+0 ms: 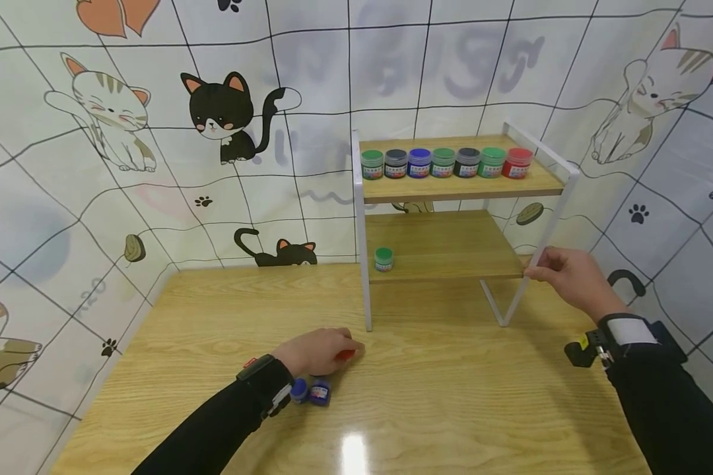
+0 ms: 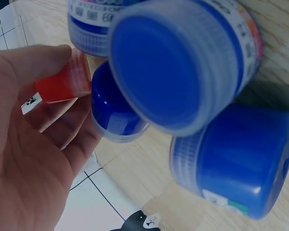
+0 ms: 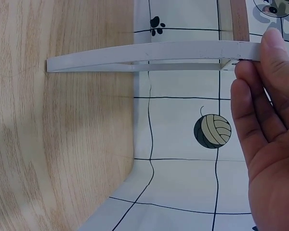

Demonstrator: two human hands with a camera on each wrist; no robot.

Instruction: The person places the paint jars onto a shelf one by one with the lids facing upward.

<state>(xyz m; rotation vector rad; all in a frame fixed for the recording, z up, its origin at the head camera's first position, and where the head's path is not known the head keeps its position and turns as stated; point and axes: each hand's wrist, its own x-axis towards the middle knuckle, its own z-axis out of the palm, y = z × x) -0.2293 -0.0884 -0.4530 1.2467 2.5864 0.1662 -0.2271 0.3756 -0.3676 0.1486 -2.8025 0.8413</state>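
In the head view my left hand (image 1: 317, 351) is low over the table, gripping a small red paint jar (image 1: 346, 355) that its fingers mostly cover. The left wrist view shows this red jar (image 2: 62, 82) between thumb and fingers. Several blue paint jars (image 2: 159, 67) crowd close beside the hand, some lying on their sides. My right hand (image 1: 573, 280) pinches the white metal side frame (image 1: 537, 247) of a two-tier wooden shelf, at the lower board's right end. In the right wrist view, thumb and forefinger meet on the white bar (image 3: 183, 50).
On the upper board (image 1: 451, 190) stands a row of paint jars, green, black, blue and red. One green-lidded jar (image 1: 383, 259) is at the left of the lower board (image 1: 445, 244). A cat-patterned cloth (image 1: 273, 198) hangs behind the wooden table (image 1: 440, 396).
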